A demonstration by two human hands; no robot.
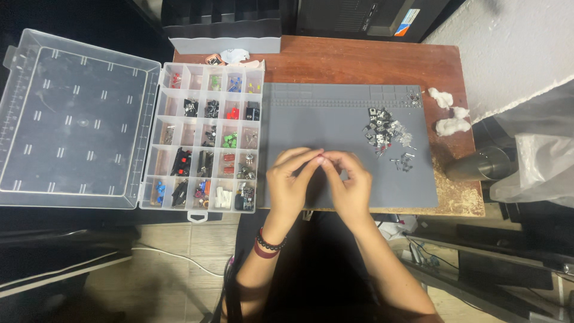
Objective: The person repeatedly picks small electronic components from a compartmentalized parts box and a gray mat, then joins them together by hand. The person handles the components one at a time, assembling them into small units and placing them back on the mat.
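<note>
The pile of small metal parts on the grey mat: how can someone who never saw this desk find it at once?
Start at the grey mat covering the wooden table. Look toward its far right corner, beyond both hands, for the pile of small metal parts. Unlike the sorted parts in the clear compartment box on the left, these lie loose and jumbled, silver and black.

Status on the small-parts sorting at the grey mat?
Done: the organizer box lies open, most compartments holding parts. In hand: left hand and right hand meet fingertip to fingertip over the grey mat; whatever they pinch is too small to tell. Left: a loose pile of parts on the mat.
</note>
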